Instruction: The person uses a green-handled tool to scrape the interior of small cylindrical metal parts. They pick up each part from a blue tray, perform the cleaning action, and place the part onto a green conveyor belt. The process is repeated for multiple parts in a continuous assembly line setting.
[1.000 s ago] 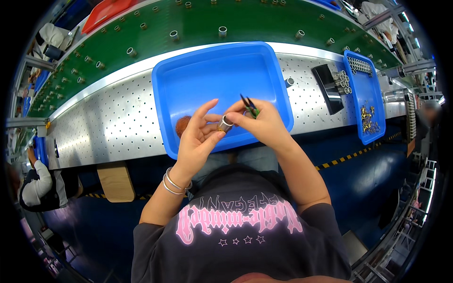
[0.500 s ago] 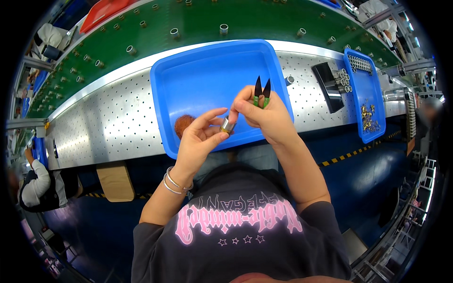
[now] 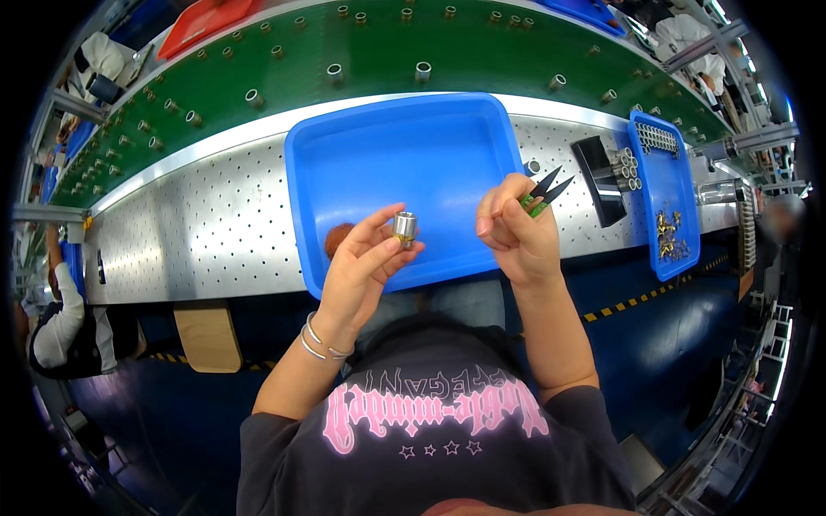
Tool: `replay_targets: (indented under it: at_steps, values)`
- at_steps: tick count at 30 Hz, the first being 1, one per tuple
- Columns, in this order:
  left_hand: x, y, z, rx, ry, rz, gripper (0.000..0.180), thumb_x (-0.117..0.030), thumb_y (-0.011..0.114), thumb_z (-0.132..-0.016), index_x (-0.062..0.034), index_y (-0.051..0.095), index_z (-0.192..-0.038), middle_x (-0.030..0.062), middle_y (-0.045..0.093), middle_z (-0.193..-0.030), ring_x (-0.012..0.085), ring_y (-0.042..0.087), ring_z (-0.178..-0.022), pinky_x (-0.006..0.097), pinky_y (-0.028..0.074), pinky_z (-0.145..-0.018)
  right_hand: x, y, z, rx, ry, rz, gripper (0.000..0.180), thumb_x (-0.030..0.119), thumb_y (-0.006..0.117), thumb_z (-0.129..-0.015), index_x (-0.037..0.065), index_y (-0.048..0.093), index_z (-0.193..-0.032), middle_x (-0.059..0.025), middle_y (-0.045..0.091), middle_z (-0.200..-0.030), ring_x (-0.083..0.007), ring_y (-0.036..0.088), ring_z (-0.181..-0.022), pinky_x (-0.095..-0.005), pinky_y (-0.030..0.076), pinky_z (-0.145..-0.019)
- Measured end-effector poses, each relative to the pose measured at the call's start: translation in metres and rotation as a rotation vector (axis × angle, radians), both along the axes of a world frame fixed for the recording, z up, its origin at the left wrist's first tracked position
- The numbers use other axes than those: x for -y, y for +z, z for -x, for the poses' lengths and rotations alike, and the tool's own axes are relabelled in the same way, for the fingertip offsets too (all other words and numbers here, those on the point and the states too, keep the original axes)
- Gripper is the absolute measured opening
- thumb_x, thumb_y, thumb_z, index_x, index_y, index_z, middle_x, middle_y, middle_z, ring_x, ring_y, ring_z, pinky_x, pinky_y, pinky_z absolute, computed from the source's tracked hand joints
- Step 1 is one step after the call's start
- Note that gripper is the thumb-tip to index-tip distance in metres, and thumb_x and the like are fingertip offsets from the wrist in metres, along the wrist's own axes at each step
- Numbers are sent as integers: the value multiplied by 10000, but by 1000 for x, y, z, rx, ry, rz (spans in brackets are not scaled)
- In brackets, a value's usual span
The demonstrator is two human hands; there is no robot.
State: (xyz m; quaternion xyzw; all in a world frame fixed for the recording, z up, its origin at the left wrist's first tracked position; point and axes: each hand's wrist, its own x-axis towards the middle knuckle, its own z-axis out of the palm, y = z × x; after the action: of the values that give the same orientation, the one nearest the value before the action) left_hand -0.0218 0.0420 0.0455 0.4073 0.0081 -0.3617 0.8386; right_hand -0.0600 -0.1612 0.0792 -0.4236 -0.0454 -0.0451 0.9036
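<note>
Upright between the fingertips of my left hand (image 3: 361, 268) stands a short silver metal sleeve (image 3: 405, 225) with a brassy lower end. My right hand (image 3: 527, 236) is closed around the green handles of small snips (image 3: 549, 191). Their two pointed black blades stick out past the knuckles, spread apart and pointing up to the right. Both hands hover over the near part of a blue tray (image 3: 297, 172), apart from each other. Partly hidden behind my left hand, a reddish-brown fuzzy pad (image 3: 336, 239) lies in the tray.
Beyond the perforated metal bench (image 3: 198, 206) runs a green conveyor (image 3: 370, 52) carrying several metal sleeves. Right of the tray are a single sleeve (image 3: 532, 167), a black stand (image 3: 597, 181), stacked tubes (image 3: 626, 169) and a narrower blue tray (image 3: 647, 198) with brassy pieces. Another person (image 3: 64, 318) sits far left.
My right hand has moved away from the sleeve to the right, and the snips now tilt rightward. My left hand keeps the sleeve, now more upright. Sleeves on the conveyor have shifted.
</note>
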Motion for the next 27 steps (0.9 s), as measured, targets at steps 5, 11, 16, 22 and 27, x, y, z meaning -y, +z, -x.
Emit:
replay_targets:
  at_steps: [5,11,16,22,27]
  values:
    - [-1,0,2,31,20,-7,415,-51,527,-867,-19,446,-1273,138,575,-1090,217,606,-972,272,501,-860,-9,8,0,49,-1,117,173,172,629,-853,26,555,-796,-167,632,-739,-47,374,-459,-191,272,-428]
    - [-2,-1,2,81,38,-25,412,-62,594,-852,-25,477,-1245,100,584,-1045,219,606,-969,293,486,-852,-18,21,0,65,46,203,138,119,635,-842,5,568,-801,-137,640,-736,-142,598,-639,-221,458,-565]
    - [0,-2,5,134,51,-17,395,-34,606,-838,-10,494,-1216,100,584,-1036,217,610,-958,302,488,-853,-22,28,0,86,96,220,97,64,628,-834,-13,574,-810,-127,640,-741,-175,631,-701,-260,508,-643]
    - [3,-7,9,265,41,-123,358,10,589,-832,8,510,-1181,101,581,-1069,199,605,-968,298,489,-857,-26,33,-4,111,71,253,82,56,615,-843,-16,580,-828,-120,641,-751,-163,625,-699,-260,506,-643]
    - [2,-6,11,269,15,-141,372,3,567,-847,6,496,-1212,98,577,-1077,192,603,-966,292,484,-856,-27,35,-10,-33,-58,417,145,147,547,-904,8,590,-903,-58,620,-764,-30,476,-600,-161,349,-525]
